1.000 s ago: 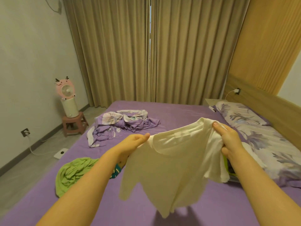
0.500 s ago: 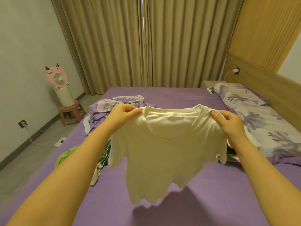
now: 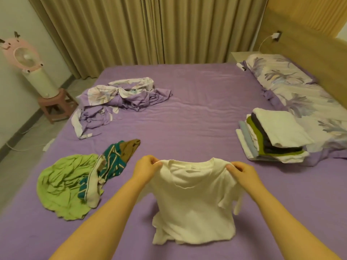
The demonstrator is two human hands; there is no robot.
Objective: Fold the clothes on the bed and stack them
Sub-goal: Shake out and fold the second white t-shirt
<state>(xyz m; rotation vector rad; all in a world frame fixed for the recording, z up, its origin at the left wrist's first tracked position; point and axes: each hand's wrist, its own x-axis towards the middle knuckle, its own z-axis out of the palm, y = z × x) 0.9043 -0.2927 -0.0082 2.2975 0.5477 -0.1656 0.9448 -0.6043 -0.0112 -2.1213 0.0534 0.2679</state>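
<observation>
The left hand (image 3: pixel 145 168) pinches the left shoulder of a white T-shirt (image 3: pixel 193 201), fingers curled over the cloth; the right hand (image 3: pixel 242 172) pinches the right shoulder the same way. The shirt hangs between them, its soft, creased hem bunched on the purple bed (image 3: pixel 197 113) near the person. To the left lie a crumpled green garment (image 3: pixel 62 186) and a teal striped one (image 3: pixel 110 164). A stack of folded clothes (image 3: pixel 272 136) sits right, beside the floral pillow (image 3: pixel 277 74).
</observation>
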